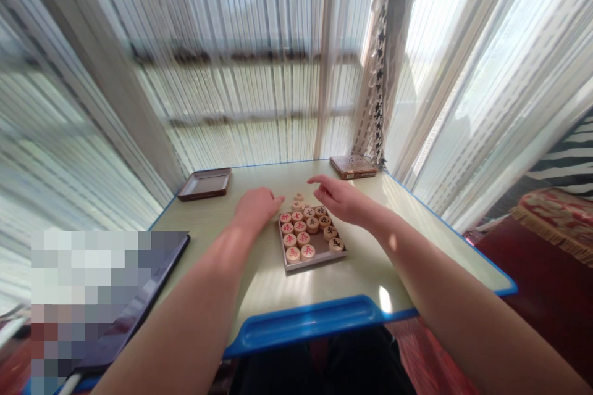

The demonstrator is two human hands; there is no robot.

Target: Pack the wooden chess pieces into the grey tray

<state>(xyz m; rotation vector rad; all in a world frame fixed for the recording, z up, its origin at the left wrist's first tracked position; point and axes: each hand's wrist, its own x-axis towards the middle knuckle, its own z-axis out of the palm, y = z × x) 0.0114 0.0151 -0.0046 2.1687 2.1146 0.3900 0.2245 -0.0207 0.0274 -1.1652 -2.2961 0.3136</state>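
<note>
A shallow grey box tray [317, 264] of Chinese chess pieces sits mid-table. Pieces with red characters [303, 239] line its left side, and ones with dark characters [329, 232] fill the upper right and right edge. Part of its floor shows bare at the lower middle. A few loose pieces [299, 196] lie just beyond the far edge. My left hand [257, 208] hovers by the tray's far left corner, thumb pointing right, nothing visible in it. Over the far right corner is my right hand [337, 197], index finger stretched out and apart from the thumb, holding nothing visible.
The pale table [264, 284] has a blue rim with a moulded trough [310, 321] at the front. A brown box lid [204, 184] lies at the far left, a flat brown box [353, 166] at the far right. A dark flat device [157, 271] stands left. Curtains [259, 86] hang behind.
</note>
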